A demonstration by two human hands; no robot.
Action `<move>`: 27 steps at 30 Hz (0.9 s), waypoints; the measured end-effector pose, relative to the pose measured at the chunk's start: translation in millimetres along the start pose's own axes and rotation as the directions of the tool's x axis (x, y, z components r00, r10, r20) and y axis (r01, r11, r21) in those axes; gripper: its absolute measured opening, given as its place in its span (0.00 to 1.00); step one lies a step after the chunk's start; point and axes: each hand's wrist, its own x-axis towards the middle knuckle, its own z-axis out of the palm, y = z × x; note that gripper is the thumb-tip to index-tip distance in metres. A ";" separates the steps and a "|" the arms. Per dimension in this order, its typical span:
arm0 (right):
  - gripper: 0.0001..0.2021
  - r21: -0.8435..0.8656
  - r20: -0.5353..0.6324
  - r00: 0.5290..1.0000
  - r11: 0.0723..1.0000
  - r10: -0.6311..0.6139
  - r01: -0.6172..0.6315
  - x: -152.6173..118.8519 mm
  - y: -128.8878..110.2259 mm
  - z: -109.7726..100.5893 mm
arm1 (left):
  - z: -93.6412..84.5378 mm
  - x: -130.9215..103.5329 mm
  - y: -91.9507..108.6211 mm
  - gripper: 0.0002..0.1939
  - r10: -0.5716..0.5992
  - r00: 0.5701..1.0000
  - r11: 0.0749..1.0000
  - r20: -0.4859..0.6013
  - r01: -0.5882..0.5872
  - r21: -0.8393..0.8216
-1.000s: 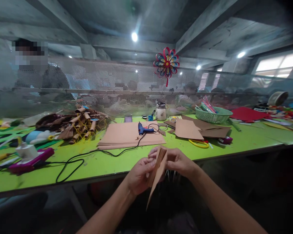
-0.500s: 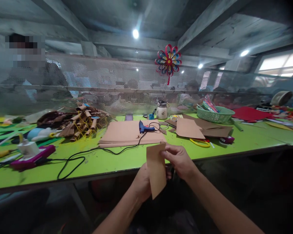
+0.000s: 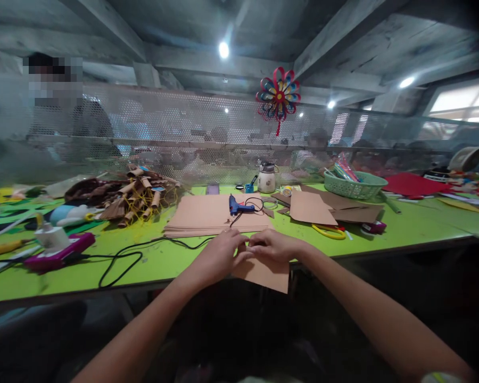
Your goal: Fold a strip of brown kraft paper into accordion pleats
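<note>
A piece of brown kraft paper (image 3: 269,274) hangs toward me over the table's front edge. My left hand (image 3: 223,252) pinches its upper edge, fingers bent. Right beside it my right hand (image 3: 273,246) is closed on the same edge, the two sets of fingertips nearly meeting. The fingers cover the top of the paper. Just beyond the hands lies a stack of brown paper sheets (image 3: 199,213), with a blue glue gun (image 3: 241,206) resting on it.
Purple power strip (image 3: 59,252) and black cord (image 3: 120,255) lie at left, near a heap of brown paper rolls (image 3: 139,199). On the right are cut brown sheets (image 3: 311,208), yellow-handled scissors (image 3: 328,232) and a green basket (image 3: 355,185). A person (image 3: 67,117) is behind the mesh screen.
The paper has gone from upright to sloping down toward me. My left hand has come up from behind it to the top edge, beside my right hand, which moved slightly left.
</note>
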 end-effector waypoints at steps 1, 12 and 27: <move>0.14 -0.012 0.013 1.000 1.000 -0.010 0.010 2.5 -0.1 -0.1 | 2.2 1.9 -0.6 0.12 -0.005 0.999 0.999 0.052 0.002 0.047; 0.13 -0.123 0.003 1.000 0.992 0.001 -0.001 -21.8 -0.7 -9.8 | 14.5 -6.2 -22.3 0.13 -0.005 1.000 0.999 0.008 0.005 -0.051; 0.12 -0.347 -0.114 0.987 0.936 -0.111 0.065 -27.8 11.0 9.0 | 16.0 -3.8 -35.9 0.17 -0.205 0.968 0.921 0.144 0.240 -0.306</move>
